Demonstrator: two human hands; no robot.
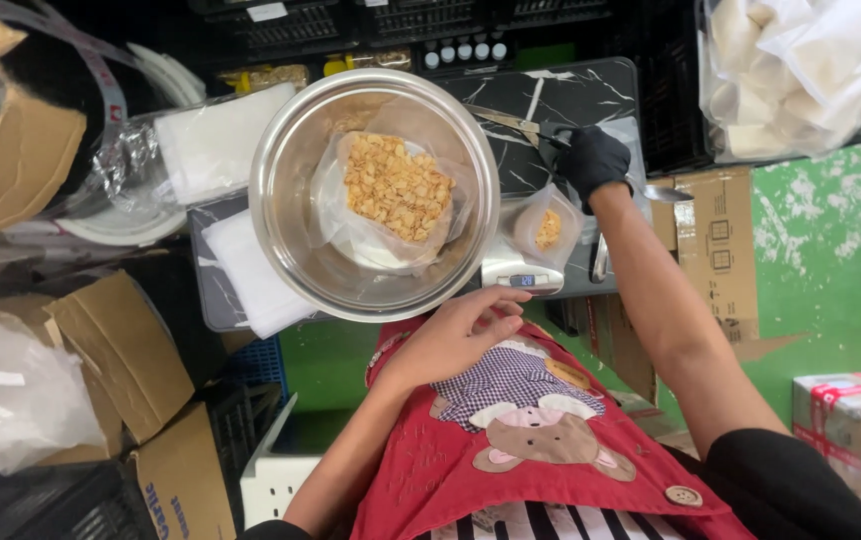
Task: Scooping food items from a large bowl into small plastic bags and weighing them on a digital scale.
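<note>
Bare left hand [465, 330] curled loosely under the big metal bowl [295, 240], pinching nothing. Gloved right hand [590, 160] closed around scissors [505, 120], just past the small bag [547, 228] on the scale [520, 275].

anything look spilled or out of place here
Nothing looks spilled: the flakes sit inside the bag in the steel bowl. One oddity: only the right hand wears a black glove; the left hand is bare.

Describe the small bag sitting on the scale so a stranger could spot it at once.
Start at the big steel bowl in the middle of the marble-patterned board. Just to its right sits a small digital scale, and on it stands the small clear bag. Unlike the bowl's heaped bag, it holds only a small pinch of golden flakes.
</note>
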